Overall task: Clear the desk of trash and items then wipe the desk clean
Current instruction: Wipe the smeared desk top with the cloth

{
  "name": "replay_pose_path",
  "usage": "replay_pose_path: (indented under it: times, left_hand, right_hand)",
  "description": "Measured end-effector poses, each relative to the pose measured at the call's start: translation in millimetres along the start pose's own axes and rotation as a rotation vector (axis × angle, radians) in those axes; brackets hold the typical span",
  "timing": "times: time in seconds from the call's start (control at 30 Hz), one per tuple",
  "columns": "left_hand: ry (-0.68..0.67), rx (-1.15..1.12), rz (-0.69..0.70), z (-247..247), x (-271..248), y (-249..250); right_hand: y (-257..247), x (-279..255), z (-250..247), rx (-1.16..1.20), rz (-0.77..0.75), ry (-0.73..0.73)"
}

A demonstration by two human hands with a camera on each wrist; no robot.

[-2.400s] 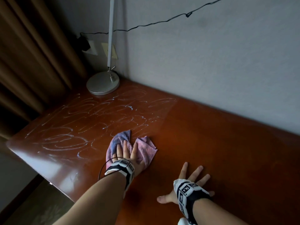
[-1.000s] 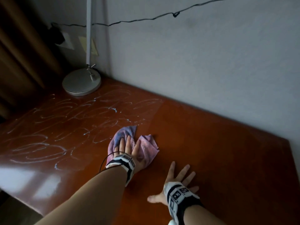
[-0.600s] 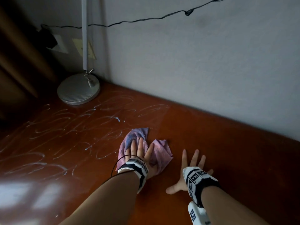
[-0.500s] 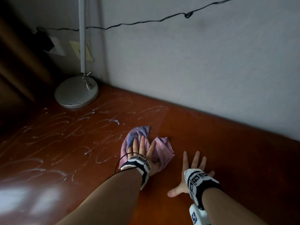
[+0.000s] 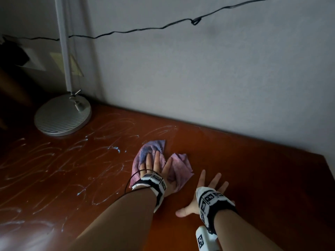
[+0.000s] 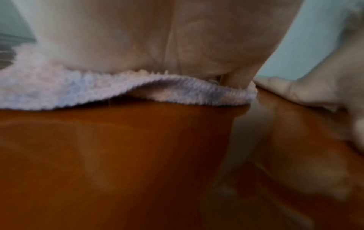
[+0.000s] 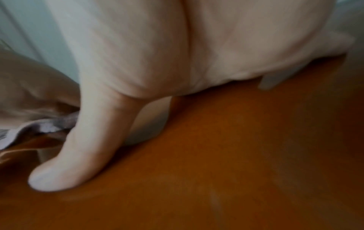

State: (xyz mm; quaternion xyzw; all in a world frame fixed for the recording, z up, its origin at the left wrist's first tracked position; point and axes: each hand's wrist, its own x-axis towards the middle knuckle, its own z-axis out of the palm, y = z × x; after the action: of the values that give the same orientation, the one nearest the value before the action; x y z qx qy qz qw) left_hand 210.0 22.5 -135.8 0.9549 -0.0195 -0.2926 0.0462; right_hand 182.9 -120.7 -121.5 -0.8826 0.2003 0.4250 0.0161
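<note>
Reddish-brown wood, the desk point(image 5: 253, 178) now shows less of its left end than a couple of seconds ago, as the view has swung toward the wall; its left part carries pale swirled streaks point(image 5: 72, 160), its right part is plain. Since then the cloth point(image 5: 178, 169) has slid a little to the right along the desk, and the right hand has shifted closer to it. The round base of the lamp point(image 5: 61, 116) stands at the back left corner, well apart from the cloth. The left hand point(image 5: 159, 171) lies flat on the pink and blue cloth, fingers straight and spread, pressing it to the wood. The right hand point(image 5: 204, 192) rests palm down on bare desk just beside the cloth, fingers splayed, thumb out to the left, holding nothing.
</note>
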Motion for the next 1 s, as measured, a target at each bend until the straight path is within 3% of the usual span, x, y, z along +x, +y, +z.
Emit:
replay_pose_path:
  times: [0.13, 0.33, 0.67, 0.83, 1.0]
  left_hand:
    - [0.026, 0.021, 0.027, 2, -1, -6]
    - [-0.058, 0.080, 0.018, 4, -7, -17]
    - [0.076, 0.030, -0.025, -17, 46, 6]
    - [-0.047, 0.045, -0.049, -15, 45, 1]
    - [0.002, 0.041, -0.058, -27, 65, 11]
  right_hand:
    - [2, -4, 2, 0.015, -0.013, 0.011]
    - [1, -1, -1, 0.023, 0.003, -0.016]
    - [-1, 3, 5, 0.035, 0.015, 0.011]
    - [-2, 5, 5, 0.042, 0.028, 0.000]
    - [-2, 8, 6, 0.042, 0.026, -0.025]
